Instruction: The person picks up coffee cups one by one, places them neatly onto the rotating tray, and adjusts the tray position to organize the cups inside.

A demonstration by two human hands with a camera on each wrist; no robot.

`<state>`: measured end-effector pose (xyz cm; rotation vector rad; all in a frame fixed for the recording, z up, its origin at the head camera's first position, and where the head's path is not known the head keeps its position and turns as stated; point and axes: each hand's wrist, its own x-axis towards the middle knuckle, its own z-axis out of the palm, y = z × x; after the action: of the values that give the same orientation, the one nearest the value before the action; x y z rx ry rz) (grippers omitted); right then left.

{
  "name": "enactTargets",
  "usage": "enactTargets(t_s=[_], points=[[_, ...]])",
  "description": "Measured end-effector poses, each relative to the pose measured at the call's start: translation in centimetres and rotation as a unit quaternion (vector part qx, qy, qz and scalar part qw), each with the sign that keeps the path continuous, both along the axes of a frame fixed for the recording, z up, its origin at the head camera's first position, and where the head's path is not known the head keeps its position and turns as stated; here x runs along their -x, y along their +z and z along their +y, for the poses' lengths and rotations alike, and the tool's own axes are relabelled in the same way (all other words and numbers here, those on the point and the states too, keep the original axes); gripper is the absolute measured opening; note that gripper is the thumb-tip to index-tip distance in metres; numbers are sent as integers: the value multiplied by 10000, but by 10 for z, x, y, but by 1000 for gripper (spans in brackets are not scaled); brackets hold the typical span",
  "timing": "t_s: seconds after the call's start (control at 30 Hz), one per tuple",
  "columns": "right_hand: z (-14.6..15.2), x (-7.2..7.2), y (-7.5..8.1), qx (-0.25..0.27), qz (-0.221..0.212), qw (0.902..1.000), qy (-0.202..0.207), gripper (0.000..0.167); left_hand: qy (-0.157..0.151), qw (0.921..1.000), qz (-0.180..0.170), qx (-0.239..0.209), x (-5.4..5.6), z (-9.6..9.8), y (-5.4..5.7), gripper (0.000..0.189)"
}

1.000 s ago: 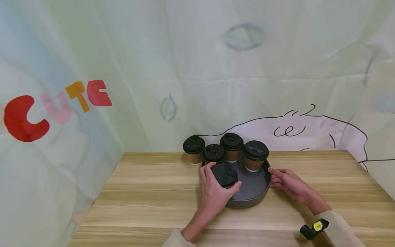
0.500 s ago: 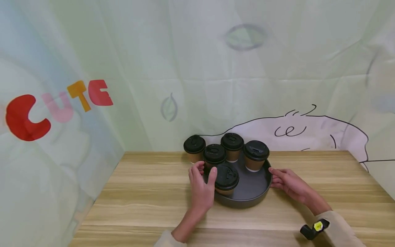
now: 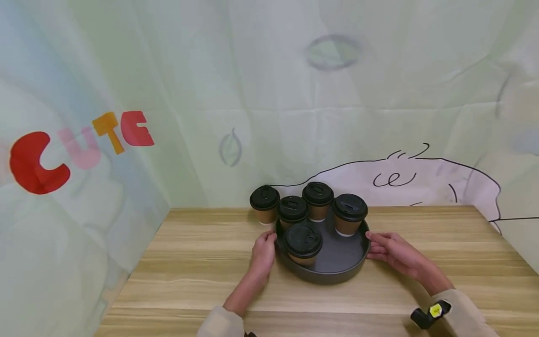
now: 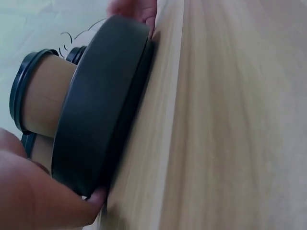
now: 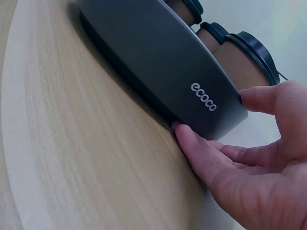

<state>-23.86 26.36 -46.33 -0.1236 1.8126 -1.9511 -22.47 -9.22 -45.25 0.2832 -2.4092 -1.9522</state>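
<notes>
A round dark grey tray point(image 3: 337, 255) sits on the wooden table. Inside it stand several brown paper cups with black lids: a front cup point(image 3: 304, 243), one behind it point(image 3: 293, 210), a back cup point(image 3: 318, 196) and a right cup point(image 3: 350, 210). Another lidded cup point(image 3: 265, 203) stands outside the tray, at its back left. My left hand point(image 3: 263, 255) grips the tray's left side, fingertips low against it in the left wrist view. My right hand point(image 3: 397, 255) holds the opposite side, thumb at the rim and fingers at the bottom edge, as the right wrist view shows.
The wooden tabletop point(image 3: 202, 262) spreads out around the tray. A printed cloth backdrop point(image 3: 269, 103) rises directly behind the table's back edge and along the left. A black device with a yellow label point(image 3: 431, 313) sits at the right sleeve.
My left hand has let go of the front cup, moved left and down, and taken hold of the tray's left side. The right hand has stayed on the tray.
</notes>
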Motion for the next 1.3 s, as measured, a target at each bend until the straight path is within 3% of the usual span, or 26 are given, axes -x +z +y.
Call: enactTargets(t_s=[0.17,0.43,0.57,0.67,0.93,1.1,1.3], points=[[1,-6,-1,211,-301,9989,304,56,-298,9983,-192,-472,5,-3,-5,46],[-4,-26,-7,725,-571,9885,1195,38,-378,9985,-170,-368,5,-6,-5,44],[-2,-30,-8,896,-565,9845,1397,31,-426,9982,-199,-360,6,-6,-4,45],[5,-25,-7,937,-461,9863,1274,30,-474,9979,-194,-395,6,-6,-3,46],[17,0,-2,817,-162,9959,355,38,-605,9964,-221,-558,7,-8,-2,45],[13,11,-3,737,-158,9967,305,36,-641,9963,-222,-522,8,-7,-2,44],[13,12,-4,701,-213,9966,367,36,-624,9966,-235,-483,8,-7,-3,46]])
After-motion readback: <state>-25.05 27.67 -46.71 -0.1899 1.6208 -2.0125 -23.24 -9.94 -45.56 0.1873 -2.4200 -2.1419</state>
